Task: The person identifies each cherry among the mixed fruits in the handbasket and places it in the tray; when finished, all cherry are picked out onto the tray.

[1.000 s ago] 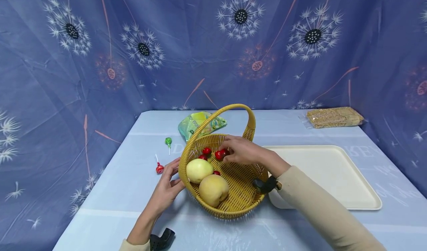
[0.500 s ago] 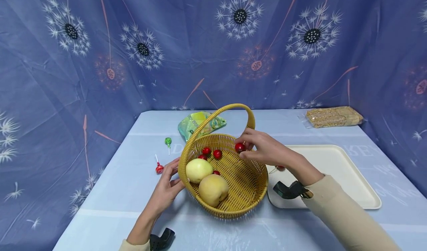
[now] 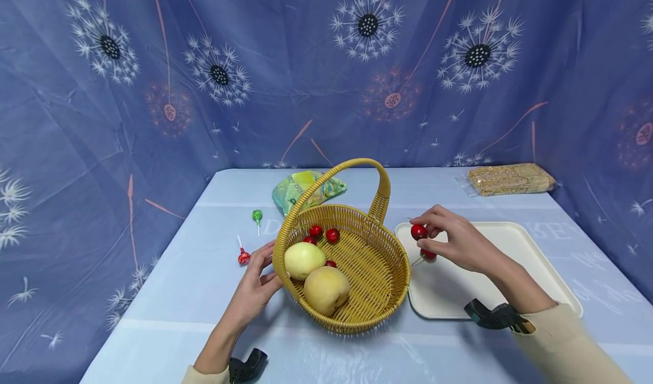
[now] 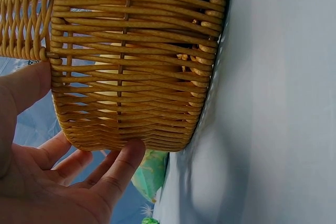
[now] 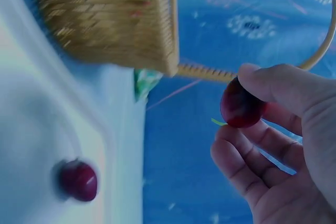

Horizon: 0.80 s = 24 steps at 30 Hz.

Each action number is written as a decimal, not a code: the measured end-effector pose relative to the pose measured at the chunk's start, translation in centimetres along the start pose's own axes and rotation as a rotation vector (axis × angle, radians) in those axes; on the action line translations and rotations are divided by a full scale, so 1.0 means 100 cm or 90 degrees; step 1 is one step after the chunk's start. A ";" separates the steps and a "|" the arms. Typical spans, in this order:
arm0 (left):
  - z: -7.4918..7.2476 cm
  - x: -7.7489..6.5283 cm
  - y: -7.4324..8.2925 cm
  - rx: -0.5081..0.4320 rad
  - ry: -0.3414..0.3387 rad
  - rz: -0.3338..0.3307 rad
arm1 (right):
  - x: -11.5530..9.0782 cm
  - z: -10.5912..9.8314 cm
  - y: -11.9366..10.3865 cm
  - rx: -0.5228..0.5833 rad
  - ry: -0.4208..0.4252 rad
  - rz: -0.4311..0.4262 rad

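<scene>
My right hand (image 3: 456, 239) pinches a dark red cherry (image 3: 419, 232) between thumb and fingers above the left part of a cream tray (image 3: 510, 259). Just below it, another cherry (image 5: 77, 180) lies on the tray, its stem visible in the head view. My left hand (image 3: 259, 279) rests against the left side of a yellow wicker basket (image 3: 377, 282). In the left wrist view, its thumb touches near the handle's base and its fingers (image 4: 126, 163) lie fairly straight along the wall. Inside the basket are several cherries (image 3: 333, 236), a pale yellow-green fruit (image 3: 304, 261) and a larger peach-like fruit (image 3: 327, 290).
Behind the basket lies a green and yellow packet (image 3: 301, 188). A green lollipop (image 3: 257, 218) and a red lollipop (image 3: 244, 256) are on the table to the left. At the back right is a clear-wrapped, grainy tan pack (image 3: 510, 179). The basket's tall handle (image 3: 357, 161) arches up.
My right hand has lifted a cherry out of the basket and carried it right, over the tray. The cherry on the tray has come into view. My left hand stays put against the basket.
</scene>
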<state>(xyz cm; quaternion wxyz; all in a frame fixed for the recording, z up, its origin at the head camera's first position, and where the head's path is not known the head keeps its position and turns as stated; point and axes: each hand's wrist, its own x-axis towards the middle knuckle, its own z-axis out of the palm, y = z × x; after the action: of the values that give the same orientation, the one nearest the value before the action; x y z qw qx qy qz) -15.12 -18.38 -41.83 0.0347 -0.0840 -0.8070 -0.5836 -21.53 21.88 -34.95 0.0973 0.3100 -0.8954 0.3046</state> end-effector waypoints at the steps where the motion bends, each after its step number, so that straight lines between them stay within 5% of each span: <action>1: 0.000 0.000 0.000 -0.001 0.000 0.001 | -0.004 0.001 0.004 -0.011 0.008 0.005; 13: -0.001 0.000 0.001 -0.006 -0.003 0.000 | -0.036 0.013 0.049 -0.108 0.022 0.068; 24: 0.000 0.000 0.000 -0.003 -0.005 0.001 | -0.049 0.023 0.069 -0.119 -0.060 0.156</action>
<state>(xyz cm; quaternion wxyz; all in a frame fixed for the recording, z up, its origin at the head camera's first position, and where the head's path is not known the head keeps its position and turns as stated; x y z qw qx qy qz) -15.11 -18.42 -41.80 0.0320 -0.0873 -0.8057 -0.5850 -21.88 27.27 -41.90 0.0455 0.2018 -0.9546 0.2142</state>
